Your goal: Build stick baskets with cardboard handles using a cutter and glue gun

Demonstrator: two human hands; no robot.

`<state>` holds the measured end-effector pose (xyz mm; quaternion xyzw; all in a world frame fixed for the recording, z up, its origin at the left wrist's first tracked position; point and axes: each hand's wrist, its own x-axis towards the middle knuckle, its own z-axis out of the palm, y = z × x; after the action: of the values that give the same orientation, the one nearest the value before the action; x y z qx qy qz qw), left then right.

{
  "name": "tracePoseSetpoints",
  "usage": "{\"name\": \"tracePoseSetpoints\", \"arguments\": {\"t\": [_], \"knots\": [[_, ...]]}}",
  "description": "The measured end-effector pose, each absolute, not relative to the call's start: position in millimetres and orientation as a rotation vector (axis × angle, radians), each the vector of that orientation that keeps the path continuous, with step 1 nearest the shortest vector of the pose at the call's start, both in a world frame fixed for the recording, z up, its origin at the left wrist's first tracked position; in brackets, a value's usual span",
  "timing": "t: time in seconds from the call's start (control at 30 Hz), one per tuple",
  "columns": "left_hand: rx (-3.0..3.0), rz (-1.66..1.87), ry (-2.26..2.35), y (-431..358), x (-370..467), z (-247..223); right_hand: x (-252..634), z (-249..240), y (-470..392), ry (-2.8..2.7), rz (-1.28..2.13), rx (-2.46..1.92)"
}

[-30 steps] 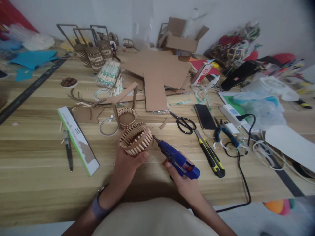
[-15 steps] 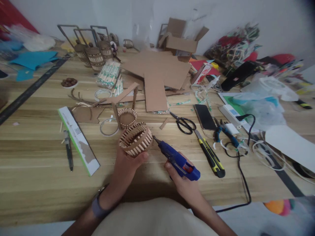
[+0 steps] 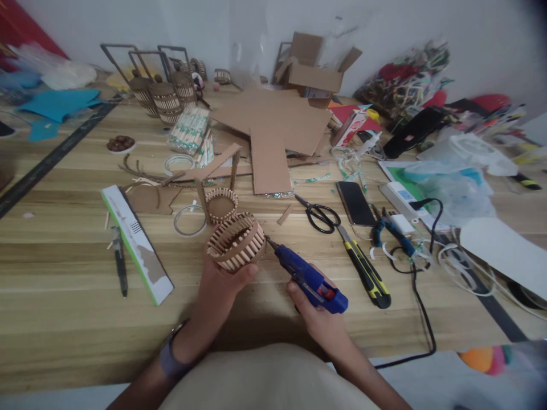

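Note:
A small round basket (image 3: 236, 242) of light wooden slats with a brown band is held in my left hand (image 3: 224, 285), tilted, its open top facing up and away. My right hand (image 3: 318, 316) grips a blue glue gun (image 3: 310, 279), whose dark nozzle points at the right side of the basket, very close to the band. Just behind the held basket stands another small slatted ring with a brown upright frame (image 3: 221, 205). Scissors (image 3: 322, 218) and a yellow-black cutter (image 3: 365, 267) lie to the right of the glue gun.
Cardboard sheets (image 3: 271, 148) lie at the centre back, near a packet of sticks (image 3: 189, 130). Finished lidded buckets (image 3: 166, 102) stand at the back left. On the left are a white-green strip (image 3: 137, 245) and a pen (image 3: 120, 265); on the right, a phone (image 3: 355, 203), pliers (image 3: 395, 233) and cables.

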<state>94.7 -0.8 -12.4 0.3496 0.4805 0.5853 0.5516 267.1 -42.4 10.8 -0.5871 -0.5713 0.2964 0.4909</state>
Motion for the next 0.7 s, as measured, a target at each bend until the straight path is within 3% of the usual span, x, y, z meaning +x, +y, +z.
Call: {"name": "tracePoseSetpoints", "arguments": {"t": [0.2, 0.5, 0.7], "knots": [[0.813, 1.394, 1.11, -0.7, 94.6, -11.0, 265.6, 14.4, -43.3, -1.334, 0.793, -1.492], [0.962, 1.481, 1.165, -4.0, 89.4, -6.9, 278.1, 16.4, -40.9, -1.102, 1.263, -1.556], [0.99, 1.433, 1.053, -4.5, 89.9, -7.1, 278.5, 8.3, -31.7, -0.644, 1.263, -1.374]]}}
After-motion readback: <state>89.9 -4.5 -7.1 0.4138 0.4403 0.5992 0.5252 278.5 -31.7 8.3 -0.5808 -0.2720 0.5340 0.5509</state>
